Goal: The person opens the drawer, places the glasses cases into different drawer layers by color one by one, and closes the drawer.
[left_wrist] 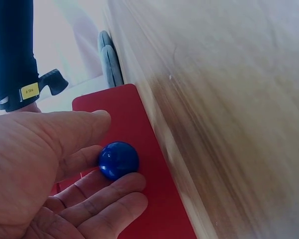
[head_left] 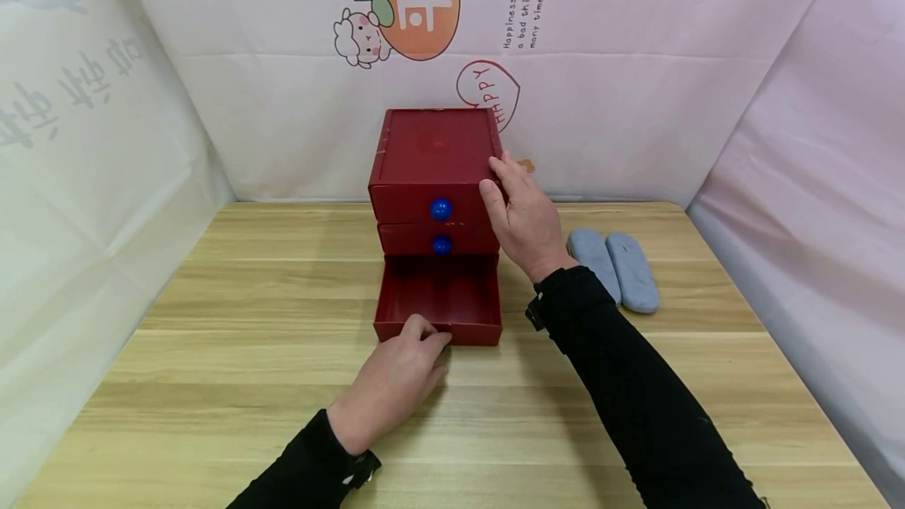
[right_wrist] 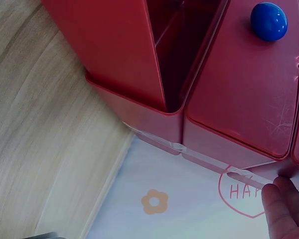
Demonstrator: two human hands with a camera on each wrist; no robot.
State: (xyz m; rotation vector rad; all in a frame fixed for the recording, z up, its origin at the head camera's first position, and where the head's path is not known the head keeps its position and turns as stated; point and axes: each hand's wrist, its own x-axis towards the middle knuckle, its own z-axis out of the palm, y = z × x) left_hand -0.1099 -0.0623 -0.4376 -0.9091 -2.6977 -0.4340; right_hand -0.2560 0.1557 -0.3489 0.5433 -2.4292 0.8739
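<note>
A dark red three-drawer box stands at the far middle of the table. Its bottom drawer is pulled out, with a bare floor showing inside; the upper two are closed. My left hand is at that drawer's front. In the left wrist view its fingers curl around the blue knob, while the thumb lies above it, apart. My right hand rests against the box's upper right edge, fingers extended. Two of its fingertips show beside the box in the right wrist view.
Two grey-blue oblong pads lie side by side to the right of the box, near my right forearm. A white printed cloth hangs behind the wooden table and along both sides.
</note>
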